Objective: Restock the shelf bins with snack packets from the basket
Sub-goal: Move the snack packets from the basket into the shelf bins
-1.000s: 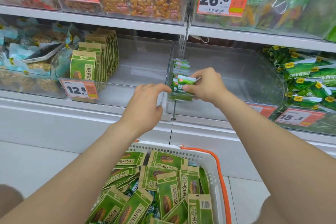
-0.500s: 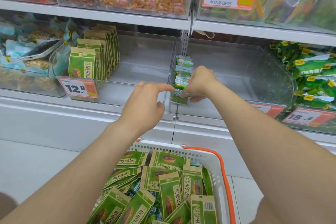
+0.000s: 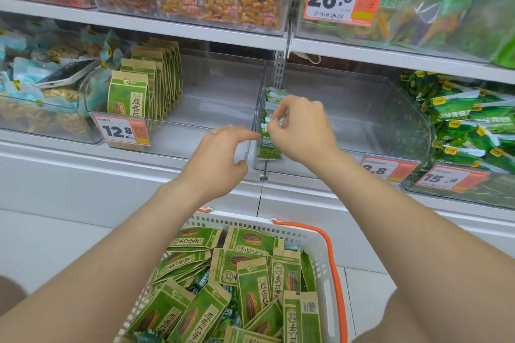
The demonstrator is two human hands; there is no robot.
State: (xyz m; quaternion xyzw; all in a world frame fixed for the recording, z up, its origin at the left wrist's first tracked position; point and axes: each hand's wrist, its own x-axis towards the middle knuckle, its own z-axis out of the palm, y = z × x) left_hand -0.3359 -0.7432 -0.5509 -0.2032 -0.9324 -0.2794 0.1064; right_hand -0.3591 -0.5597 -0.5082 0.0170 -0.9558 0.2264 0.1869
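Currently the right hand (image 3: 303,131) is pinching a small green packet (image 3: 267,135) in the thin row (image 3: 272,99) standing against the clear bin (image 3: 362,122)'s left wall, the left hand (image 3: 220,156) is hovering open-fingered beside it — a crooked release is probably risking a toppled row.

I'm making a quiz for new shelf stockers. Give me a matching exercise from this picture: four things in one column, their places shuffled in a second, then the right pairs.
1. phone
2. right hand
3. 12.8 price tag
4. basket

A. nearest the camera, between the two forearms
B. in front of the upright brown-and-green packets
C. lying on pale blue packets, far left
D. pinching the small green packets

Pairs: 1-C; 2-D; 3-B; 4-A
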